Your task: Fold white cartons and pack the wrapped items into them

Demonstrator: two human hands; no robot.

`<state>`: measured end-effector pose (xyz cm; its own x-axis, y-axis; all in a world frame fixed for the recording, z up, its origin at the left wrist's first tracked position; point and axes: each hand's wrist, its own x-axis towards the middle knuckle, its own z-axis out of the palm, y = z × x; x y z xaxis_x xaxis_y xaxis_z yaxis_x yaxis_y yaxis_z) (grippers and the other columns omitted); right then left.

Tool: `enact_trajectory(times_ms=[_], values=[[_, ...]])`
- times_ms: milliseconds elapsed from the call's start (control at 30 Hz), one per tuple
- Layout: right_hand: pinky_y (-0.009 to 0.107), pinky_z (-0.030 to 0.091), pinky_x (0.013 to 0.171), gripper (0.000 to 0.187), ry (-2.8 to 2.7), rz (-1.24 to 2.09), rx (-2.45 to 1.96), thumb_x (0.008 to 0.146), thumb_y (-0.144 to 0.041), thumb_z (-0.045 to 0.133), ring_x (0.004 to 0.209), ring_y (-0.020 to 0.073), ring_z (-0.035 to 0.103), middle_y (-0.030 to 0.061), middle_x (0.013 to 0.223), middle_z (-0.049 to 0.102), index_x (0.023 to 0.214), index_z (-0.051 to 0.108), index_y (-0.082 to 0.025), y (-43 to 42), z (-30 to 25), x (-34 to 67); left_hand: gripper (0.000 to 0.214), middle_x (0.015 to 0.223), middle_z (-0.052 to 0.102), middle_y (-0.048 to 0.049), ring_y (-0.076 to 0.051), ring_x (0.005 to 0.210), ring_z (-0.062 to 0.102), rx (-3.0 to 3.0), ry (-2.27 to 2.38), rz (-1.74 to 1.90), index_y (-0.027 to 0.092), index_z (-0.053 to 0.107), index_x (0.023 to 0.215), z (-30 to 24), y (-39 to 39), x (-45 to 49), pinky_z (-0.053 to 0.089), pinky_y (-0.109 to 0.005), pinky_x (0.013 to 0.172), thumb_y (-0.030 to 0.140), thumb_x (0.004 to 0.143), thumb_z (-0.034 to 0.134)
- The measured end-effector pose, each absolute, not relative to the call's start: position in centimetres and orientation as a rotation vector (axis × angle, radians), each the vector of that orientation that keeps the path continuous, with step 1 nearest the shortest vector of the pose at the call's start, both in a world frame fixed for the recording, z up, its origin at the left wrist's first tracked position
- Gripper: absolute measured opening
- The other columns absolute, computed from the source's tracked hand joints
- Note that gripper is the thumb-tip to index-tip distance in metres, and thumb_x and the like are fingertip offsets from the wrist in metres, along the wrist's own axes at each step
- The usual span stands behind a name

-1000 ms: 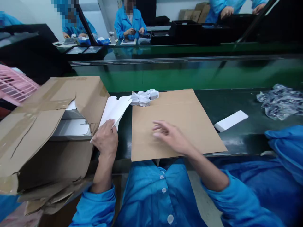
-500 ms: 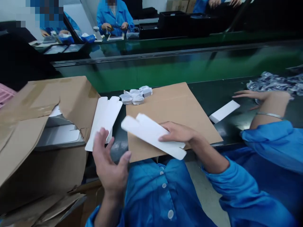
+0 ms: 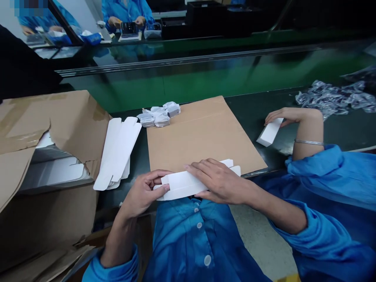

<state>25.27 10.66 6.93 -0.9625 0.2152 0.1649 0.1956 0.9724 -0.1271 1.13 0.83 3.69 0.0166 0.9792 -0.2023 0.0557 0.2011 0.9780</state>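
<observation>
A flat white box blank is held in front of my chest, at the near edge of a brown cardboard sheet. My left hand pinches its left end. My right hand wraps over its middle and right part. A stack of more flat white blanks leans against the torn cardboard carton on my left. A cluster of small white wrapped packets lies at the sheet's far left corner.
A co-worker's hand on my right rests on a small white box. Clear plastic bags are piled at the far right. A green conveyor runs behind the dark bench; other people in blue coats work beyond it.
My right hand brought one white blank down from over the sheet to my chest, and my left hand, which was open, closed on its left end. The co-worker's hand moved onto the small white box.
</observation>
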Motion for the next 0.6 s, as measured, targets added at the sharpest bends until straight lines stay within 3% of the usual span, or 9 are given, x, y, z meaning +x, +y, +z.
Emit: enact_trajectory(times_ms=[100, 267, 367, 433, 500, 567, 600], values=[[0.045, 0.050, 0.088, 0.064, -2.910, 0.110, -0.308, 0.092, -0.040, 0.054, 0.105, 0.0305, 0.057, 0.0228, 0.122, 0.059, 0.139, 0.040, 0.001, 10.7, 7.1, 25.2, 0.019, 0.077, 0.074, -0.0034, -0.014, 0.064, 0.067, 1.243, 1.476, 1.082, 0.018, 0.075, 0.088, 4.1, 1.5, 1.3, 0.051, -0.020, 0.054, 0.030, 0.074, 0.072], [0.041, 0.053, 0.086, 0.035, -2.856, -0.085, -0.356, 0.093, -0.016, 0.043, 0.101, 0.0271, 0.063, 0.0194, 0.112, 0.066, 0.123, 0.054, -0.002, 11.1, 7.0, 24.9, 0.007, 0.074, 0.073, -0.0018, -0.014, 0.065, 0.066, 1.279, 1.668, 1.206, 0.018, 0.073, 0.077, 3.7, 2.4, 1.2, 0.051, -0.020, 0.054, 0.019, 0.071, 0.069], [0.038, 0.056, 0.078, 0.035, -2.660, -0.143, -0.679, 0.095, -0.028, 0.047, 0.093, 0.0261, 0.066, 0.0182, 0.107, 0.068, 0.121, 0.055, -0.004, 11.8, 6.3, 24.7, 0.030, 0.086, 0.073, -0.0041, -0.015, 0.063, 0.067, 1.120, 1.617, 1.630, 0.019, 0.065, 0.109, 3.2, 2.2, 2.4, 0.055, -0.025, 0.056, 0.033, 0.082, 0.066], [0.038, 0.056, 0.073, 0.044, -2.476, -0.154, -0.917, 0.095, -0.038, 0.052, 0.089, 0.0273, 0.067, 0.0202, 0.106, 0.069, 0.122, 0.055, -0.004, 11.5, 5.4, 24.0, 0.052, 0.112, 0.070, -0.0113, -0.021, 0.086, 0.071, 1.125, 1.510, 1.872, 0.022, 0.048, 0.133, 2.9, 2.0, 4.5, 0.059, -0.034, 0.073, 0.047, 0.088, 0.058], [0.040, 0.056, 0.078, 0.047, -2.417, -0.126, -0.959, 0.096, -0.037, 0.050, 0.096, 0.0295, 0.066, 0.0234, 0.113, 0.066, 0.127, 0.051, -0.003, 10.2, 4.6, 22.9, 0.077, 0.139, 0.054, -0.0177, -0.027, 0.117, 0.062, 1.217, 1.438, 1.863, 0.024, 0.026, 0.149, 2.7, 2.0, 6.9, 0.055, -0.041, 0.090, 0.059, 0.086, 0.055], [0.043, 0.054, 0.089, 0.050, -2.508, -0.013, -0.824, 0.097, -0.032, 0.047, 0.111, 0.0312, 0.062, 0.0257, 0.126, 0.060, 0.136, 0.044, -0.001, 8.5, 4.2, 22.1, 0.094, 0.152, 0.037, -0.0184, -0.030, 0.133, 0.048, 1.207, 1.556, 1.824, 0.025, 0.011, 0.153, 2.5, 2.4, 8.5, 0.048, -0.042, 0.102, 0.058, 0.082, 0.062], [0.043, 0.053, 0.093, 0.054, -2.567, 0.102, -0.739, 0.097, -0.034, 0.048, 0.117, 0.0311, 0.058, 0.0250, 0.132, 0.056, 0.140, 0.040, -0.002, 7.9, 4.4, 21.9, 0.095, 0.155, 0.032, -0.0170, -0.030, 0.137, 0.042, 1.188, 1.664, 1.821, 0.026, 0.012, 0.153, 2.5, 2.7, 8.9, 0.043, -0.042, 0.107, 0.054, 0.081, 0.066]])
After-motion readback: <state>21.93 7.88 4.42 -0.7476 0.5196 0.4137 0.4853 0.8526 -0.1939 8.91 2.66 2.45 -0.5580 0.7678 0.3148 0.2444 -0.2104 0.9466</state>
